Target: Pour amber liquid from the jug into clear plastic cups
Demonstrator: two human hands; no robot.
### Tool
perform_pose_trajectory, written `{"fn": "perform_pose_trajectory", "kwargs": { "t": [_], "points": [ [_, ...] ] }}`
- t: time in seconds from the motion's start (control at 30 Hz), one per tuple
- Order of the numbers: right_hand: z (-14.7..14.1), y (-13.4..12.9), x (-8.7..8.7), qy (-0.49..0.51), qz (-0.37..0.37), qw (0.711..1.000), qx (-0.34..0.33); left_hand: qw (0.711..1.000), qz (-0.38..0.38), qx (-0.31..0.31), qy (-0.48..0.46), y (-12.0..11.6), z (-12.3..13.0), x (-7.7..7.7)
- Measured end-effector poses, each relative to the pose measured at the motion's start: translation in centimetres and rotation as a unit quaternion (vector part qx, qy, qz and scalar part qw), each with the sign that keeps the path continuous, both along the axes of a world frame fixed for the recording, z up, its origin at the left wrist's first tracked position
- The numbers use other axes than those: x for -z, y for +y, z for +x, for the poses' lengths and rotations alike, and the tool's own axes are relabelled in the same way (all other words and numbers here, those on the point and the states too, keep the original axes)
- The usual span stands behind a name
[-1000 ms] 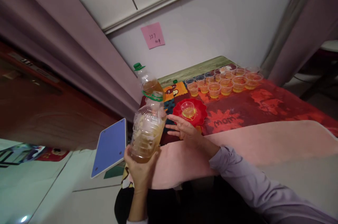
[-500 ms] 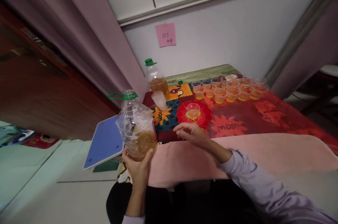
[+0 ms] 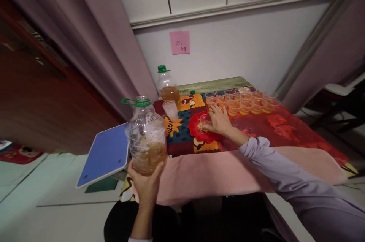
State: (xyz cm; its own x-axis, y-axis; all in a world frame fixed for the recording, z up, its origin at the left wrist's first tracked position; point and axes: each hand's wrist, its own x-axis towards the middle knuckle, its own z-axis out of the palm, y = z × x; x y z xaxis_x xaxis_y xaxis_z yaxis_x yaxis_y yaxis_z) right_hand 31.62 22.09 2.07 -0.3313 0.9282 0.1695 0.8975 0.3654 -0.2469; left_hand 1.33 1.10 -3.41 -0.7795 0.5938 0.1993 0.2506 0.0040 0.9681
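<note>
My left hand (image 3: pixel 146 181) is wrapped round the lower part of a big clear plastic bottle (image 3: pixel 146 135). Amber liquid fills its lower part; a green handle ring circles its uncapped neck. My right hand (image 3: pixel 221 122) reaches over a scalloped red plate (image 3: pixel 192 130), fingers spread around a clear plastic cup (image 3: pixel 204 119) standing on it. The hand partly hides this cup, and I cannot tell whether the fingers touch it. Beyond the fingers stand rows of clear plastic cups (image 3: pixel 245 107) with yellow-orange liquid in them.
A second bottle (image 3: pixel 170 94) with a green cap stands at the back left. In front of it a stack of clear cups (image 3: pixel 170 109) leans at a tilt. A loose green cap (image 3: pixel 192 92) lies farther back. Pink cloth (image 3: pixel 228 177) covers the table's near edge; a blue board (image 3: pixel 104 154) is at left.
My right hand has moved forward from the plate's near edge to over the plate and its cup, and its fingers have spread. My left hand keeps holding the bottle upright.
</note>
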Motion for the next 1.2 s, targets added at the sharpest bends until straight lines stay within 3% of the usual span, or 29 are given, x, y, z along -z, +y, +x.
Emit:
{"fn": "perform_pose_trajectory", "kwargs": {
  "t": [0.23, 0.43, 0.57, 0.73, 1.03, 1.2],
  "points": [
    [-0.3, 0.6, 0.3, 0.049, 0.002, 0.999, -0.003, 1.0, -0.011, 0.0, -0.004, 0.1, 0.1, -0.4],
    [3.0, 4.3, 0.1, 0.162, 0.105, 0.981, 0.035, 1.0, -0.009, 0.004, 0.001, 0.1, 0.1, -0.6],
    [6.0, 7.2, 0.7, 0.135, 0.153, 0.976, 0.076, 1.0, -0.025, -0.005, 0.008, 0.1, 0.0, -0.4],
    [8.3, 9.2, 2.6, 0.073, 0.13, 0.983, 0.108, 1.0, -0.013, -0.005, 0.0, 0.1, 0.2, -0.7],
    [8.1, 9.2, 5.3, 0.058, 0.101, 0.985, 0.125, 1.0, -0.016, -0.002, 0.008, 0.1, 0.0, -0.8],
    [7.9, 8.3, 5.1, 0.067, 0.119, 0.982, 0.132, 1.0, -0.019, -0.004, 0.013, 0.1, 0.1, -0.7]
  ]
}}
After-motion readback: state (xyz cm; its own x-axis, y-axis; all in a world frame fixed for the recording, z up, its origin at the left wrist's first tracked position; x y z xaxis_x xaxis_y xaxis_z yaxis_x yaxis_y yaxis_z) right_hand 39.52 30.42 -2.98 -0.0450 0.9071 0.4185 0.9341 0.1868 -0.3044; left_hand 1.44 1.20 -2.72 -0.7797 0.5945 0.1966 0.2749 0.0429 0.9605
